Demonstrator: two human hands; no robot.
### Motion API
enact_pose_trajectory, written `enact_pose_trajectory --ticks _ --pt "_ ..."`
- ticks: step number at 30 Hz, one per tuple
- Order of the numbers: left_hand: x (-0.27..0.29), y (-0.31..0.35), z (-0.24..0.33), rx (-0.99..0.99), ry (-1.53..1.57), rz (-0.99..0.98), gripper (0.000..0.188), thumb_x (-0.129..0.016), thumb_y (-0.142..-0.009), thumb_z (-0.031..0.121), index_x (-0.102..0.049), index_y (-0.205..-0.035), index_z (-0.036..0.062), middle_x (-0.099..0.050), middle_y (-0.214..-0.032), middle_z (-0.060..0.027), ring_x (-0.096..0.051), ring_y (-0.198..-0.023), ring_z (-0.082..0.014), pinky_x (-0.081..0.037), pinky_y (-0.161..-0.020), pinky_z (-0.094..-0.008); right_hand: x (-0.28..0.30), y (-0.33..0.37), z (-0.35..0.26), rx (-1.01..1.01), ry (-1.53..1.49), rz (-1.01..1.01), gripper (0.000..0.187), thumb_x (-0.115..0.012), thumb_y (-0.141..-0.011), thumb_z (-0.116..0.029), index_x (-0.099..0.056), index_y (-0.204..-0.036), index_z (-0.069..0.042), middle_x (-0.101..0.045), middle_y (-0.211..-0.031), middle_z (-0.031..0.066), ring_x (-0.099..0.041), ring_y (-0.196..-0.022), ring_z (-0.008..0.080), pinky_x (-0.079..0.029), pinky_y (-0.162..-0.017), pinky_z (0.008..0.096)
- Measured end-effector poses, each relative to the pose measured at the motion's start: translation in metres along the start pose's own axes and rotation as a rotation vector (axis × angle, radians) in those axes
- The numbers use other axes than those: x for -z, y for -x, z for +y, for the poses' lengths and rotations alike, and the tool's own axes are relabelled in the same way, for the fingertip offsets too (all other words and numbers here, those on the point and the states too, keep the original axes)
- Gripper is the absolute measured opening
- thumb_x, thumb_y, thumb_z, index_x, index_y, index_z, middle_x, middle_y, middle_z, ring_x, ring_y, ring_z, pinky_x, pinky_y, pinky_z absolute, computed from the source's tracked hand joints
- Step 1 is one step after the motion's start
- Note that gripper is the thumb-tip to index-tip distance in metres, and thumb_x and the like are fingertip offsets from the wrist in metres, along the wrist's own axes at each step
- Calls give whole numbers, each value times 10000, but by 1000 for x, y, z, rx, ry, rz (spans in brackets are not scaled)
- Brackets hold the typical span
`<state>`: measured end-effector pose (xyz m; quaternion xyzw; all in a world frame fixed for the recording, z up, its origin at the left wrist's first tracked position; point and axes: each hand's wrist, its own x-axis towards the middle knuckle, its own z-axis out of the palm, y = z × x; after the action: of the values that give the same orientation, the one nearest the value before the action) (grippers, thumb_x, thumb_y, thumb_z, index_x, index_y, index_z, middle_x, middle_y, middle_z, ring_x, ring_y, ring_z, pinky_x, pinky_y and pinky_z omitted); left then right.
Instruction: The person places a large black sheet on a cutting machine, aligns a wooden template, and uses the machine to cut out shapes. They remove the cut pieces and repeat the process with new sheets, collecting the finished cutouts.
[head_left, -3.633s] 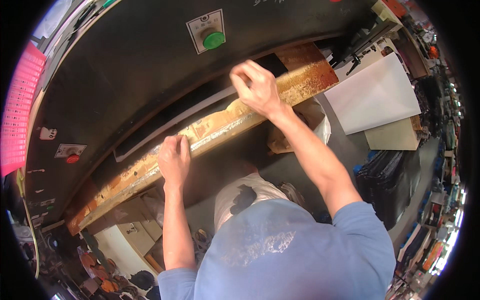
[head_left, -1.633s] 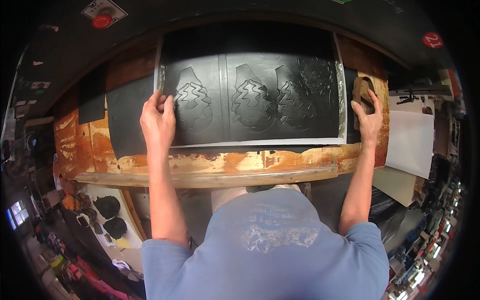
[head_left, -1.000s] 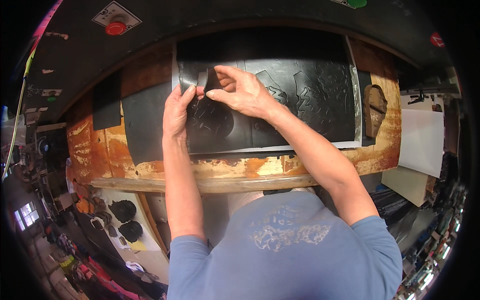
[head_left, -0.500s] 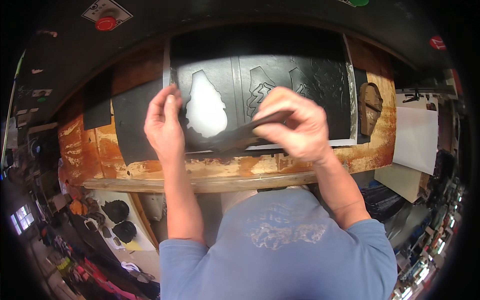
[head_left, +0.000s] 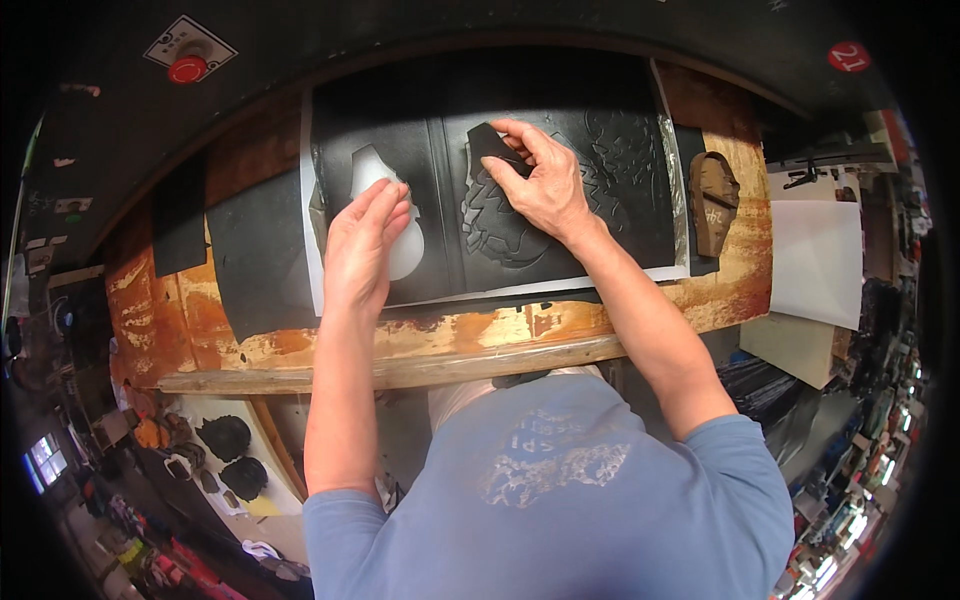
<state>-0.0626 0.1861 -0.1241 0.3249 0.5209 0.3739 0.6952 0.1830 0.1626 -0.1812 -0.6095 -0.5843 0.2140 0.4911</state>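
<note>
A black leather-like sheet [head_left: 410, 85] lies over a white backing sheet [head_left: 318, 290], with cut outlines across its right half. My right hand [head_left: 548, 185] is closed on the narrow upper end of a dark cut piece [head_left: 485, 143], thumb on one side and fingers on the other. That end looks raised, while jagged cuts show below it in the sheet. Over the pointed opening [head_left: 408, 258], where white shows through, my left hand [head_left: 366, 238] has its fingertips pressed together. Whatever they hold, if anything, cannot be made out.
A brown cutting die [head_left: 714, 205] stands at the right on the worn wooden board [head_left: 560, 320]. Another dark sheet [head_left: 260, 260] lies to the left. A red button [head_left: 187, 69] sits on the dark machine above. Black cut pieces [head_left: 223, 438] rest on a lower surface at left.
The dark piece held between my hands is no longer there. My right hand has moved up to a cut outline and grips its narrow end. My left hand has shifted over the opening, fingers now together.
</note>
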Motion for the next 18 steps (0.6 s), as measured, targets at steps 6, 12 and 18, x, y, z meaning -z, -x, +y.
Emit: enact_pose_trajectory --ticks 6,12,18 --pt "-12 -20 -10 35 279 -162 389 -812 -986 192 -624 -1322 137 -599 -997 53 -576 -926 -52 -451 -845 -256 6 4 -7 -40 -15 -6 427 -827 -884 -163 -700 -1272 -38 -776 -1079 165 -771 -968 295 -620 -869 393" --pt "-25 -41 -23 98 293 -195 301 -787 -996 172 -716 -1250 27 -757 -1201 -75 -713 -1104 -161 -534 -1064 -309 8 2 -4 -64 -72 -34 469 -849 -872 -181 -694 -1296 -53 -768 -1144 135 -744 -1054 263 -601 -887 370" --pt "-28 -43 -32 -12 251 -227 247 -729 -1037 185 -744 -1221 22 -774 -1181 -64 -714 -1097 -155 -536 -1038 -340 18 -7 -5 -81 -155 -67 572 -874 -877 -276 -680 -1363 -45 -741 -1276 130 -716 -1147 242 -575 -963 391"
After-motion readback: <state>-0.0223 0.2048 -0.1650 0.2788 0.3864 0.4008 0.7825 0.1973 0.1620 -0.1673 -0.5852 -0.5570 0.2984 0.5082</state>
